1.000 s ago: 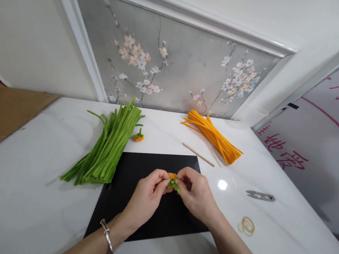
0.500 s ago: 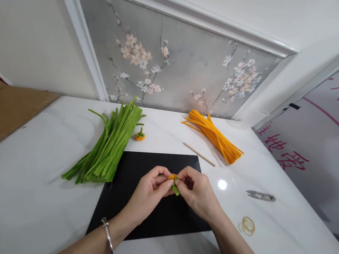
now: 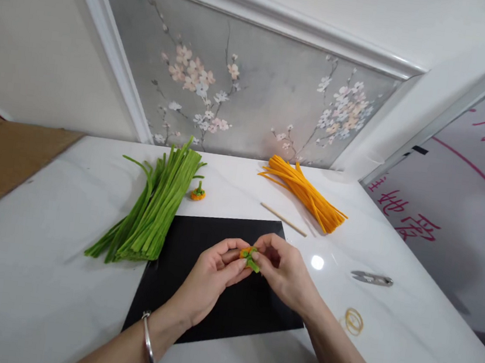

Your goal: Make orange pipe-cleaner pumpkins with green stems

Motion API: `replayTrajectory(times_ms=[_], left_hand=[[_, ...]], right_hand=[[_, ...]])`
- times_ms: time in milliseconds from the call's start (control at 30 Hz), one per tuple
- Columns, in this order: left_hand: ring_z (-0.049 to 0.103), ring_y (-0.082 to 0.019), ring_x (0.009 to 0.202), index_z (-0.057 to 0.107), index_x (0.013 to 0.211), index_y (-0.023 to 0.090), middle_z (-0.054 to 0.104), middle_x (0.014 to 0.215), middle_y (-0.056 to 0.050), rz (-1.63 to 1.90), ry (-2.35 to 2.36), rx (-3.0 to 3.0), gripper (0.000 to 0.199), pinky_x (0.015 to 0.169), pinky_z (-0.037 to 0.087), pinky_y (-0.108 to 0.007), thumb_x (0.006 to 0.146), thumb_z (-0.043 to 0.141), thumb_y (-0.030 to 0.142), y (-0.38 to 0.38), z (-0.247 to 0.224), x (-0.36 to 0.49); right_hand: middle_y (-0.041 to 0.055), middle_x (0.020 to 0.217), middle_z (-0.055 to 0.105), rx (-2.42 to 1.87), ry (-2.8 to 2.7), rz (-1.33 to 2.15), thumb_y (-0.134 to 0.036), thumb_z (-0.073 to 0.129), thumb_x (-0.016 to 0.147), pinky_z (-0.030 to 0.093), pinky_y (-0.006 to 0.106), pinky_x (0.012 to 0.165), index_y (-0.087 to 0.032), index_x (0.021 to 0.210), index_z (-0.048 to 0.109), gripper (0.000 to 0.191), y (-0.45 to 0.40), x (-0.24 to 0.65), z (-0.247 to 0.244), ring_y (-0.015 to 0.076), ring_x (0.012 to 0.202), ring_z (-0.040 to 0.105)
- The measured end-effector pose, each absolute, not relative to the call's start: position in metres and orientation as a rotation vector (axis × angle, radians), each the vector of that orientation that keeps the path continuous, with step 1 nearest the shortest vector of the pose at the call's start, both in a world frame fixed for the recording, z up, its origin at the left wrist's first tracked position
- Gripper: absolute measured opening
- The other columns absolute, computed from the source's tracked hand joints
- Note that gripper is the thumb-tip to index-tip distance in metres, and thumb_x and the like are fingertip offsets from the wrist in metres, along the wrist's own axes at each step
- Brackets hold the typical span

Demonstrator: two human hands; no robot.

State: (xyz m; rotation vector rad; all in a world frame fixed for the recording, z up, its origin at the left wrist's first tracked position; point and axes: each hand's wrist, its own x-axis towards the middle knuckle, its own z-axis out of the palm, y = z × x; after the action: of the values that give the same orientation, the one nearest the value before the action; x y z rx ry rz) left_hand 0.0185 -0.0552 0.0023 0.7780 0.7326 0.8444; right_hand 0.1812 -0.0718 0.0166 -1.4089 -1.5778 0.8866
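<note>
A small orange piece with a green leafy top and stem [image 3: 249,255], made of fuzzy pipe cleaners, is pinched between both hands above the black mat [image 3: 200,241]. My left hand [image 3: 216,272] closes its thumb and fingers on the orange left side. On the other side, my right hand [image 3: 285,269] pinches the green top with thumb and forefinger. Fingers hide part of the piece. A similar orange and green pipe-cleaner piece [image 3: 198,192] stands on the table behind the mat, its green stem upward.
Green pipe cleaners [image 3: 154,212] lie bundled at the left; orange pipe cleaners [image 3: 307,195] lie back right. A thin wooden stick [image 3: 283,219], thread snips [image 3: 372,278] and a coil of thin yellowish wire or thread [image 3: 354,322] are on the white table [image 3: 54,276]. A whiteboard [image 3: 465,203] stands at right.
The held piece has turned, so more of its green top and orange edge shows. My right fingers have shifted slightly on the green part. Both hands stay over the mat.
</note>
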Motion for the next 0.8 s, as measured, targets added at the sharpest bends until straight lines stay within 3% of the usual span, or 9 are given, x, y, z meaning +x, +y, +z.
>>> replayTrajectory(times_ms=[100, 200, 467, 700, 800], left_hand=[[0.067, -0.015, 0.094, 0.068, 0.092, 0.019, 0.072, 0.095, -0.002, 0.872, 0.762, 0.705, 0.019, 0.091, 0.052, -0.029, 0.074, 0.075, 0.019, -0.054, 0.002, 0.018], [0.066, -0.013, 0.089, 0.069, 0.090, 0.019, 0.070, 0.092, 0.000, 0.886, 0.768, 0.700, 0.018, 0.087, 0.053, -0.025, 0.073, 0.076, 0.018, -0.053, 0.002, 0.017], [0.064, -0.013, 0.086, 0.067, 0.087, 0.018, 0.068, 0.090, -0.001, 0.822, 0.763, 0.819, 0.018, 0.081, 0.051, -0.023, 0.071, 0.075, 0.016, -0.055, 0.003, 0.016], [0.060, -0.011, 0.076, 0.065, 0.081, 0.017, 0.065, 0.080, 0.002, 0.846, 0.815, 0.910, 0.017, 0.070, 0.048, -0.019, 0.069, 0.075, 0.014, -0.055, 0.000, 0.017], [0.061, -0.010, 0.075, 0.064, 0.079, 0.018, 0.063, 0.078, 0.004, 0.821, 0.808, 0.833, 0.015, 0.074, 0.050, -0.021, 0.070, 0.075, 0.014, -0.055, 0.000, 0.016]], right_hand=[[0.0076, 0.100, 0.061, -1.268, -1.857, 0.524, -0.014, 0.047, 0.089, 0.053, 0.029, 0.073, -0.020, 0.101, 0.060, 0.018, -0.077, 0.183, 0.022, 0.0162, 0.082, 0.061], [0.0090, 0.103, 0.061, -1.169, -2.005, 0.414, -0.012, 0.047, 0.091, 0.054, 0.030, 0.082, -0.021, 0.103, 0.062, 0.022, -0.079, 0.185, 0.023, 0.0179, 0.093, 0.062], [0.0059, 0.085, 0.065, -1.266, -1.959, 0.376, -0.014, 0.047, 0.092, 0.054, 0.028, 0.069, -0.020, 0.088, 0.063, 0.018, -0.079, 0.176, 0.018, 0.0167, 0.075, 0.063], [0.0044, 0.080, 0.063, -1.308, -1.925, 0.470, -0.014, 0.049, 0.090, 0.052, 0.027, 0.067, -0.020, 0.080, 0.062, 0.018, -0.079, 0.170, 0.016, 0.0160, 0.072, 0.062], [0.0035, 0.083, 0.064, -1.272, -1.882, 0.584, -0.013, 0.051, 0.090, 0.052, 0.025, 0.068, -0.021, 0.083, 0.065, 0.017, -0.077, 0.175, 0.016, 0.0148, 0.072, 0.063]])
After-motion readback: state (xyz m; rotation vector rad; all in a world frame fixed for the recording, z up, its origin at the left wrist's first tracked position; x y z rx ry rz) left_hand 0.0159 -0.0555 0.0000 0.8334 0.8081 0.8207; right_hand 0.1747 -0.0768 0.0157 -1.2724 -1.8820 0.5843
